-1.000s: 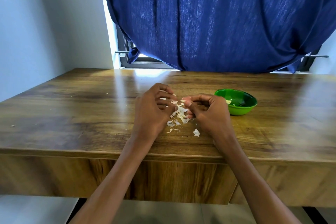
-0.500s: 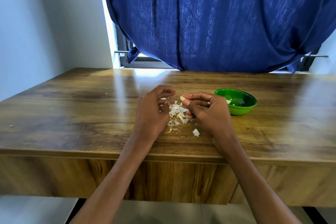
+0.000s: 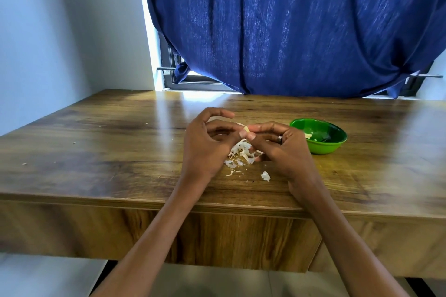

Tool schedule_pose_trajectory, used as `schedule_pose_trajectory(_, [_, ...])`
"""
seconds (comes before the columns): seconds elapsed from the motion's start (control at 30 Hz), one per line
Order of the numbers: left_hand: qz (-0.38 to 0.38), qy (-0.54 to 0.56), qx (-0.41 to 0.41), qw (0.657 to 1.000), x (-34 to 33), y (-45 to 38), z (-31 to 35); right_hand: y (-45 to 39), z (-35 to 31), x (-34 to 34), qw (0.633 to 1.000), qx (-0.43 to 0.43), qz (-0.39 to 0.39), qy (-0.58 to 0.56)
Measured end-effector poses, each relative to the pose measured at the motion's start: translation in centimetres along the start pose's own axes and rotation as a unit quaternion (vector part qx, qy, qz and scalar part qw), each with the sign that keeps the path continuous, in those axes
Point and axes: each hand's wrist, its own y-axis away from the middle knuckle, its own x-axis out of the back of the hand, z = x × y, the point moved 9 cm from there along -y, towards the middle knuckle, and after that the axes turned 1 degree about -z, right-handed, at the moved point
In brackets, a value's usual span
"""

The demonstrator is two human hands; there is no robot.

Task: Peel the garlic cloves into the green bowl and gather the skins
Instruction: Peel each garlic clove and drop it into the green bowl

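Note:
A small pale garlic clove point(image 3: 246, 129) is pinched between the thumb and forefinger of my right hand point(image 3: 281, 152), raised a little above the wooden table point(image 3: 120, 152). My left hand point(image 3: 205, 147) is curled beside it, fingertips touching the clove's left end. Under both hands lies a heap of white garlic skins point(image 3: 241, 152), with a loose skin piece point(image 3: 265, 176) nearer the front edge. The green bowl point(image 3: 321, 146) stands to the right of my right hand, with a few peeled pale pieces point(image 3: 309, 136) inside.
A blue curtain point(image 3: 289, 26) hangs behind the table's far edge, over a window. A few tiny skin crumbs point(image 3: 24, 164) lie on the table's left side. A white wall stands to the left.
Both hands have lifted slightly off the skin heap. The clove now shows between my right fingertips, and my left fingers have closed in on it.

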Motion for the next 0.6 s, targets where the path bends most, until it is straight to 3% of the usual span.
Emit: schedule_pose_trajectory(0.6, [-0.048,0.094,0.031,0.994,-0.87,-0.1,-0.35,0.05,-0.71,-0.39,0.999,0.042,-0.005,0.002])
